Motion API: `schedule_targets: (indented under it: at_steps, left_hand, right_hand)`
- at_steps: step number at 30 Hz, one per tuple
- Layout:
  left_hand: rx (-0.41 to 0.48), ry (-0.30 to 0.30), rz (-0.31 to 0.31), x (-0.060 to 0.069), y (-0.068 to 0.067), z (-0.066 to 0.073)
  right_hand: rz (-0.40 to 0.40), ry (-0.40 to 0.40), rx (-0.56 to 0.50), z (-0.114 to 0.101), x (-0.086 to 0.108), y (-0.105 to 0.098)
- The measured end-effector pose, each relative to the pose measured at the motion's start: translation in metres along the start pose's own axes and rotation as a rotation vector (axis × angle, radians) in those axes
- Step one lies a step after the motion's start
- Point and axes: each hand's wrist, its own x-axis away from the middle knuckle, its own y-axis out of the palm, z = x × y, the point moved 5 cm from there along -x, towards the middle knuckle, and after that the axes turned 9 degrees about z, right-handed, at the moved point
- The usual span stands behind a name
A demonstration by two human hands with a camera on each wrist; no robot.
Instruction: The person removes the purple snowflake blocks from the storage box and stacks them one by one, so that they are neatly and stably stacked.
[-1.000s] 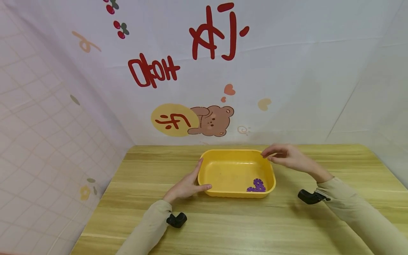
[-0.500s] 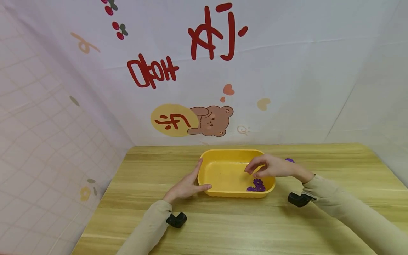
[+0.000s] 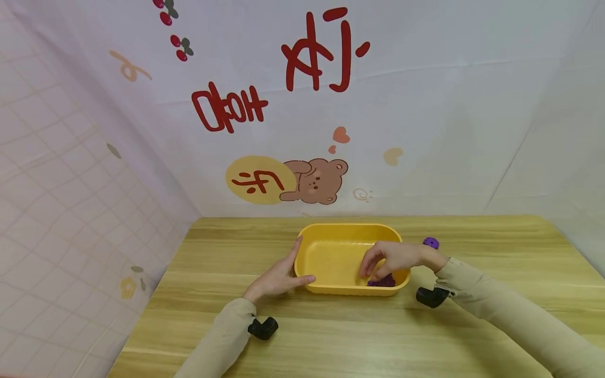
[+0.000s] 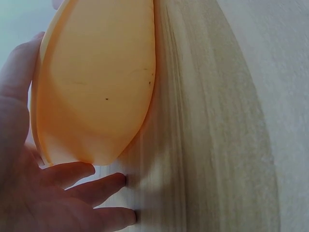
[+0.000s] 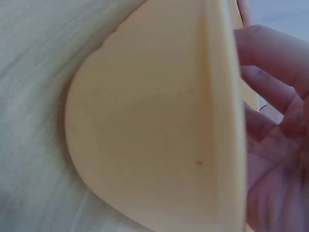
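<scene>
A yellow bin (image 3: 326, 260) stands on the table, its side large in the left wrist view (image 4: 101, 72) and the right wrist view (image 5: 140, 111). The left hand (image 3: 279, 275) lies spread against its left end, thumb over the front rim; its straight fingers (image 4: 96, 188) touch the end wall. Inside the bin's right part, the right hand (image 3: 392, 257) reaches down with bent, parted fingers over purple notched discs (image 3: 384, 283), which it partly covers. The far rim hides its fingertips in the right wrist view, and no disc shows between the fingers.
Another purple notched disc (image 3: 431, 243) lies on the wooden table (image 3: 340, 336), right of the bin and behind the right wrist. A white printed cloth (image 3: 425, 105) rises behind the table. A black wrist device (image 3: 262, 328) hangs at the left sleeve, another (image 3: 432, 297) at the right.
From the bin's right rim, the right hand has moved left and down to the purple discs inside. The disc on the table has come into sight. The left hand has stayed at the bin.
</scene>
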Motion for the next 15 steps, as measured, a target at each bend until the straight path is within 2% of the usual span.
schedule_targets:
  at_steps: [6, 15]
  left_hand:
    - [-0.005, -0.005, 0.001, 0.0, 0.0, -0.001]
    - [-0.019, 0.001, 0.014, 0.002, 0.001, 0.003]
  right_hand:
    - [-0.071, 0.039, 0.027, -0.001, -0.004, 0.002]
    - [-0.093, 0.029, 0.026, 0.009, -0.009, 0.011]
